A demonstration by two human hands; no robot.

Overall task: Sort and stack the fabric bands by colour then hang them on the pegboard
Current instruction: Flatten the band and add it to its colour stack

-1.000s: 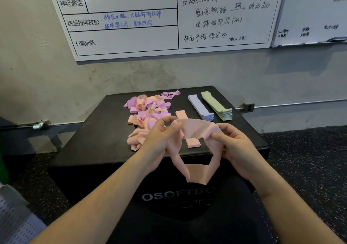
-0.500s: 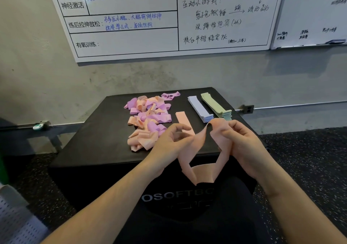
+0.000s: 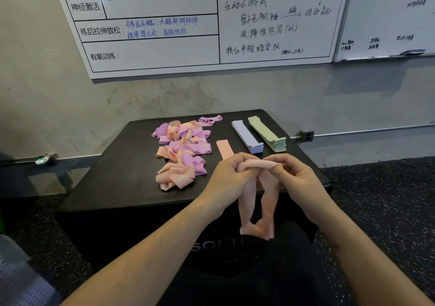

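A peach fabric band (image 3: 257, 202) hangs as a narrow loop in front of the black box (image 3: 122, 183). My left hand (image 3: 231, 178) and my right hand (image 3: 292, 178) pinch its top edge side by side, fingertips almost touching. A flat peach band (image 3: 224, 148) lies on the box just beyond my hands. To the left sits a loose heap of purple and peach bands (image 3: 182, 150). At the back right stand a neat lavender stack (image 3: 247, 136) and a neat green stack (image 3: 267, 133).
A whiteboard (image 3: 211, 23) with handwriting hangs on the concrete wall behind the box, a second board (image 3: 388, 16) to its right. A perforated white panel (image 3: 16, 280) shows at the bottom left. Speckled dark floor surrounds the box.
My hands have come together, drawing the wide open loop of the peach band into a narrow hanging one. The piles on the box have not moved.
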